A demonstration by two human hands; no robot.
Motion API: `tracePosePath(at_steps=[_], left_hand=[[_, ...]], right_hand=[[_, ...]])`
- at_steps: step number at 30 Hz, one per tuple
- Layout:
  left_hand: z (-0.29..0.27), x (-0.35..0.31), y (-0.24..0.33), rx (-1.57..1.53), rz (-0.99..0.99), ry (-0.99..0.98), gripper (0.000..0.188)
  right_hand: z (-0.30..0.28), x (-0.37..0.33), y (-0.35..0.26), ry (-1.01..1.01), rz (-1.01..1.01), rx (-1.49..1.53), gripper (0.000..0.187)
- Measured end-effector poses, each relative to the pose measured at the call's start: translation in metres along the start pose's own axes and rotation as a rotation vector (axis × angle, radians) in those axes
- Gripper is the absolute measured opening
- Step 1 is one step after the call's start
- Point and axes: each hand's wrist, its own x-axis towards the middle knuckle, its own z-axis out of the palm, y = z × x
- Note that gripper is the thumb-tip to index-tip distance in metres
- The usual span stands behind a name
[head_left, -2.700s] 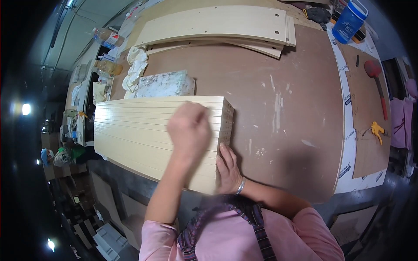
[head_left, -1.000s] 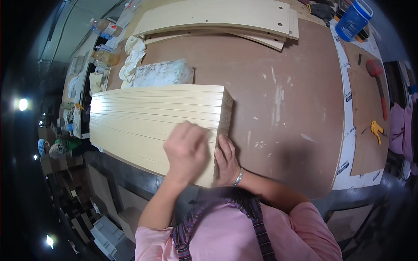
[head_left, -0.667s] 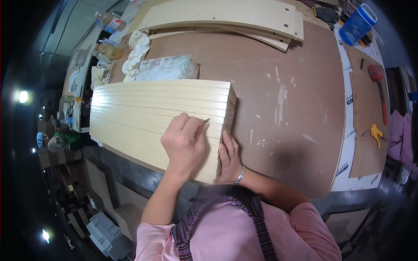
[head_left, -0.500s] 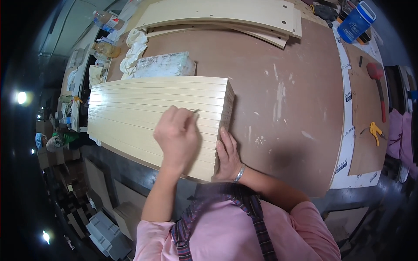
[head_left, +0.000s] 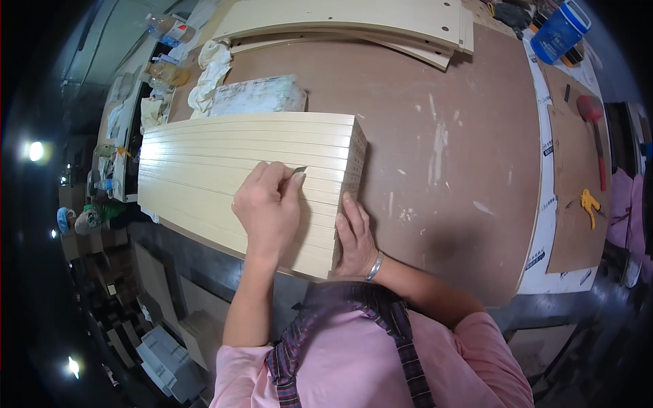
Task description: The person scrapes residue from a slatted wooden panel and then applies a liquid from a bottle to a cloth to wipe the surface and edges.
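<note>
A stack of cream boards [head_left: 204, 163] stands on edge, packed side by side, with narrow lines between their long edges. Over its top, toward the right end, is my left hand [head_left: 267, 207], closed in a pinch. A small dark flat blade [head_left: 300, 169] sticks out from between its thumb and fingers, close to the boards' surface. Whether the blade touches the wood, I cannot tell. My right hand [head_left: 355, 238], with a silver bracelet at the wrist, lies against the boards' right end, fingers stretched out and pointing away from me.
Beyond the stack sits a paint-smeared block [head_left: 255, 95] beside a crumpled cloth [head_left: 212, 71]. More cream panels [head_left: 340, 17] lie across the far side of the brown tabletop [head_left: 408, 149]. At the right are a blue jug [head_left: 559, 34], a red-headed mallet [head_left: 590, 112] and a yellow clamp [head_left: 589, 204].
My left hand has shifted slightly left with the blade, which now shows more clearly. The right hand stays against the boards' end.
</note>
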Motion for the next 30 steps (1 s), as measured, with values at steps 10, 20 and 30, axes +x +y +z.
tracePosePath(at_steps=[10, 20, 30], left_hand=[[0.003, -0.004, -0.002, 0.029, 0.039, 0.017, 0.014], [0.000, -0.002, -0.003, 0.008, 0.003, -0.019, 0.016], [0.011, -0.006, 0.019, 0.065, 0.193, -0.012, 0.014]], right_hand=[[0.001, 0.001, -0.002, 0.010, 0.003, 0.009, 0.107], [0.001, 0.000, -0.003, 0.013, 0.006, 0.009, 0.105], [0.002, -0.005, 0.003, -0.013, 0.014, 0.016, 0.107]])
